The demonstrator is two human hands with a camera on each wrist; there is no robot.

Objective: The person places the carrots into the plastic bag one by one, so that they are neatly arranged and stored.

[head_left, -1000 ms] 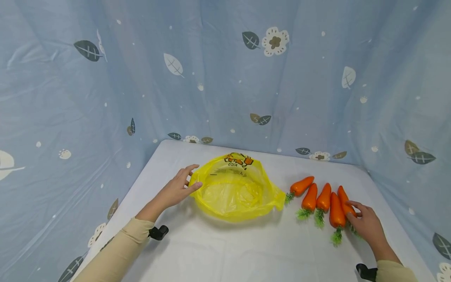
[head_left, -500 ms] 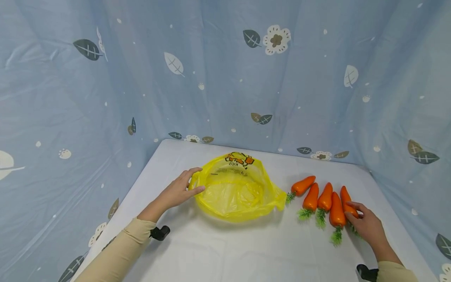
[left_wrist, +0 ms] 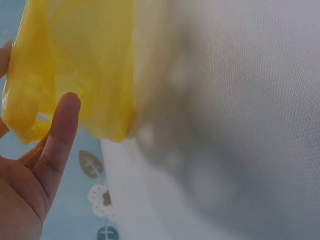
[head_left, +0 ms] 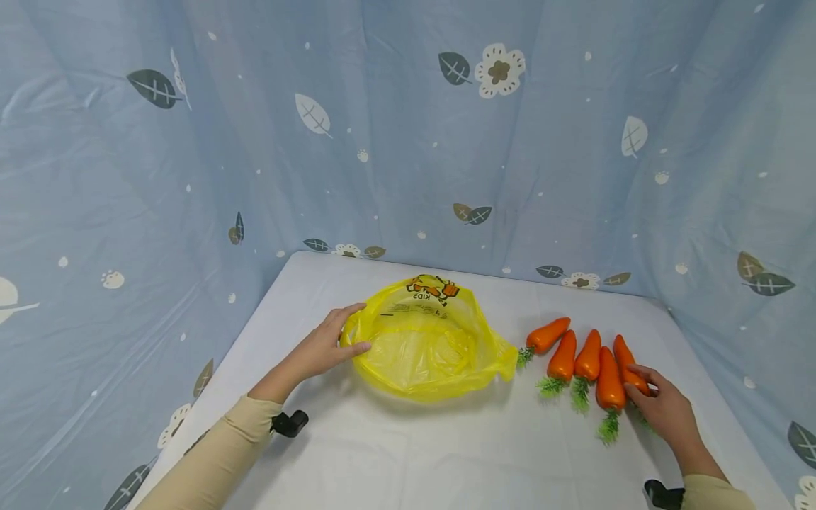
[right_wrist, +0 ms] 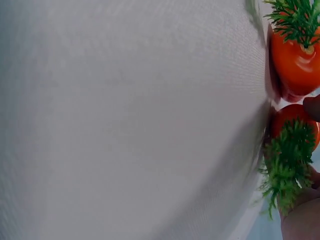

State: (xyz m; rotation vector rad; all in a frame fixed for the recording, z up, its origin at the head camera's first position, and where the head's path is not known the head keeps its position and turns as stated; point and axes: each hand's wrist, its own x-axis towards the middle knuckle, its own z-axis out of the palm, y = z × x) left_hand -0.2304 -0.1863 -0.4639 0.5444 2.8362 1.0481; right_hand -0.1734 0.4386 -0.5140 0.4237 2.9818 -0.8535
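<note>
A yellow plastic bag (head_left: 417, 354) lies mouth-open on the table, with a cartoon print inside its far wall. At its left rim is my left hand (head_left: 321, 347), fingers along the outside and thumb extended over the near side; in the left wrist view the thumb (left_wrist: 62, 135) stands straight against the yellow film. My right hand (head_left: 666, 407) holds the rightmost orange toy carrot (head_left: 626, 358) between thumb and fingers. That carrot's green leafy top (right_wrist: 290, 167) shows in the right wrist view, partly over the hand. A neighbouring carrot (head_left: 610, 379) lies close beside it.
Several more carrots, such as the one nearest the bag (head_left: 548, 336), lie in a row right of the bag, leafy ends mostly toward me. A white cloth covers the table (head_left: 408, 460). A blue patterned curtain (head_left: 395, 142) hangs behind and at both sides.
My left hand has moved slightly right, onto the bag's left rim. The rightmost carrot has shifted a little beside its neighbour, with my right hand still at it.
</note>
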